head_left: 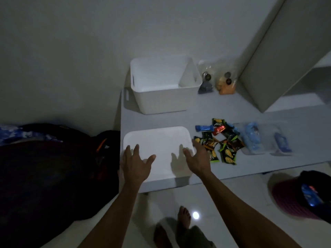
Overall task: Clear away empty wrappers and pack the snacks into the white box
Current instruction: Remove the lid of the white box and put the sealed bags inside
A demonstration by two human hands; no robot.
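Left hand: your left hand (136,162) hovers with fingers spread wide over the left edge of the white lid (157,151), holding nothing.
Right hand: your right hand (198,157) is spread loose too, at the lid's right edge, just beside the snacks.
Lid: it lies flat at the near edge of the table (268,122).
Snacks: the pile of small packets (220,140) sits right of the lid, clear blue-printed wrappers (263,140) further right.
White box: the white box (161,86) stands open behind the lid, two clear bags (216,81) beside it.
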